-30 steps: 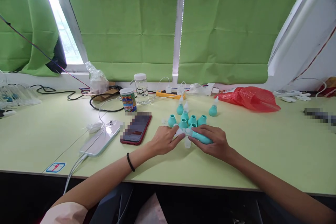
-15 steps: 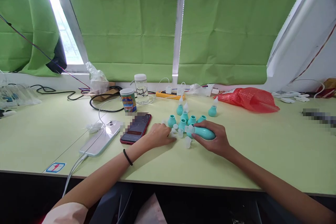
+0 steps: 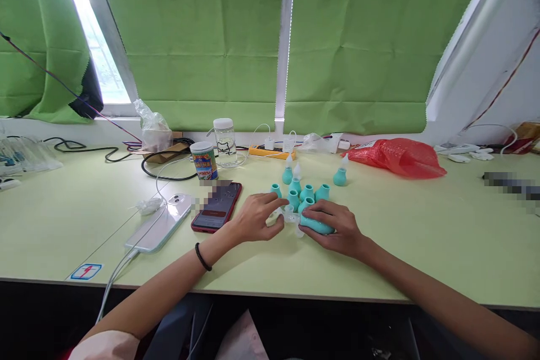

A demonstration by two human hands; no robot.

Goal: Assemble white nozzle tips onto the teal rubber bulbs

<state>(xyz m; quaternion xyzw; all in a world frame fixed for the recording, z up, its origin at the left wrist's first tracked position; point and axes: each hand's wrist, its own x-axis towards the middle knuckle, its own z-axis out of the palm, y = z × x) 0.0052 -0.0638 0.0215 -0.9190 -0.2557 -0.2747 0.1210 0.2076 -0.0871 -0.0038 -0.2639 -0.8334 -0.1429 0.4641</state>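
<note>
My right hand [image 3: 337,228] is closed around a teal device [image 3: 317,225] lying low over the table, its clear tip pointing left. My left hand [image 3: 259,216] has thumb and fingers apart, with nothing seen between them, beside small clear plastic pieces [image 3: 289,215]. Several open teal bulbs [image 3: 306,192] stand just beyond both hands. Farther back, teal bulbs with clear pointed tips stand upright, one [image 3: 340,176] apart on the right and two [image 3: 287,174] nearer the middle.
A red-edged phone [image 3: 217,208] and a clear-cased phone with a cable [image 3: 160,224] lie left on the pale table [image 3: 379,259]. Behind them are a printed can [image 3: 204,162] and a jar [image 3: 225,143]. A red plastic bag [image 3: 396,157] lies at the back right.
My left hand has lifted and opened its fingers wider. My right hand has moved slightly down with the teal device, uncovering more of the bulbs behind it. The view has shifted slightly.
</note>
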